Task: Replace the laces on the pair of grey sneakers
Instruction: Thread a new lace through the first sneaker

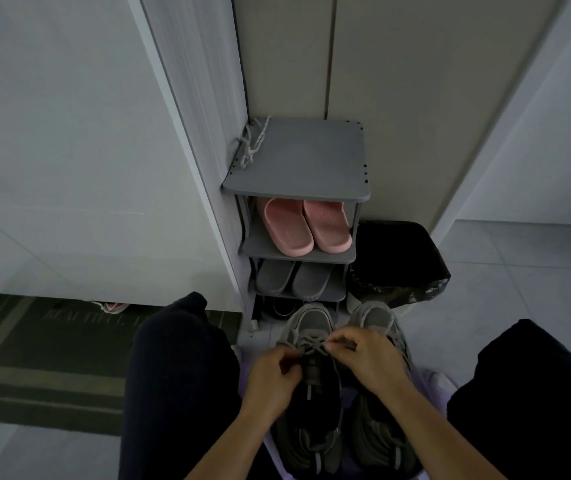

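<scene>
Two grey sneakers stand side by side on the floor between my knees, toes pointing away. The left sneaker (311,403) carries a grey lace (310,342) across its upper eyelets. My left hand (273,372) pinches one part of that lace at the shoe's left side. My right hand (363,358) pinches the other part just right of the tongue. The right sneaker (381,434) lies partly under my right wrist. A loose light grey lace (252,142) lies bunched on the top of the shoe rack.
A grey shoe rack (297,157) stands straight ahead with pink slippers (306,225) and grey slippers (292,278) on its shelves. A black-bagged bin (398,261) stands to its right. A dark doormat (45,344) lies left, my dark-trousered knees flank the sneakers.
</scene>
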Demonstrator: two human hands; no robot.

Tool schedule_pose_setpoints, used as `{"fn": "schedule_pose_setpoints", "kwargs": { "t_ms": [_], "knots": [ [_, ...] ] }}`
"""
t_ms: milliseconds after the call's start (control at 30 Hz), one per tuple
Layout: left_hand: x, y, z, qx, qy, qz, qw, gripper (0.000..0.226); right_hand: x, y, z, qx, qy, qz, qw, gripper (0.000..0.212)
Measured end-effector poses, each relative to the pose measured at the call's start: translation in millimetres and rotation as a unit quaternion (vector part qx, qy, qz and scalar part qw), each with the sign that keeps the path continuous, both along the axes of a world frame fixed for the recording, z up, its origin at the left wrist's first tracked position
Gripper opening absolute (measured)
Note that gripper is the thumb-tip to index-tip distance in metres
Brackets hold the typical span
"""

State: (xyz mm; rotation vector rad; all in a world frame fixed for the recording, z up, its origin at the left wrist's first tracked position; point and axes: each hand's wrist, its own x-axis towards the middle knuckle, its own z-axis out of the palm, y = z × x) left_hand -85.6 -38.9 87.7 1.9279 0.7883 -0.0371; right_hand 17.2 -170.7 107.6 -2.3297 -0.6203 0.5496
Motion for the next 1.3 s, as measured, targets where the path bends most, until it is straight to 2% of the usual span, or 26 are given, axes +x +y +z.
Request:
{"fn": "schedule_pose_setpoints", "kwargs": {
  "t_ms": [133, 300, 434, 667, 801, 1001, 1135, 1201, 1302],
  "knots": [
    [-2.5, 2.3, 1.0, -0.220, -0.028, 0.142, 0.965, 0.021, -9.4, 9.7, -8.3, -0.025, -0.015, 0.040, 0.999, 0.014],
    [-3.7, 6.3, 1.3, -0.288, -0.034, 0.185, 0.939, 0.017, -19.7, 20.8, -12.7, -0.034, -0.048, 0.044, 0.997, 0.017],
    [-6.3, 6.6, -0.8, -0.295, -0.032, 0.185, 0.937, 0.015, -21.5, 21.2, -11.8, -0.059, -0.073, 0.067, 0.993, 0.019],
    [-6.1, -0.3, 3.1, -0.184, -0.048, 0.114, 0.975, 0.017, -21.6, 22.8, -13.9, -0.058, -0.082, 0.072, 0.992, 0.020],
    [-4.6, -1.5, 0.0, -0.166, -0.053, 0.109, 0.979, 0.005, -22.7, 23.5, -18.0, -0.033, -0.095, 0.086, 0.991, 0.019],
    [2.0, 0.1, -0.3, -0.238, -0.037, 0.155, 0.958, 0.016, -28.1, 24.0, -28.8, -0.002, -0.118, 0.081, 0.990, 0.013],
    [5.6, 3.7, 1.7, -0.216, -0.088, 0.193, 0.953, 0.012, -25.0, 15.7, -28.9, -0.053, -0.156, 0.020, 0.986, 0.041],
    [8.9, 8.3, 6.8, -0.250, -0.127, 0.242, 0.929, 0.012, -22.6, 11.0, -28.3, -0.090, -0.131, 0.000, 0.987, 0.053],
    [15.2, 28.1, 19.1, -0.321, -0.193, 0.316, 0.872, 0.018, -25.8, 10.4, -25.0, -0.158, -0.122, -0.005, 0.980, 0.062]
  ]
}}
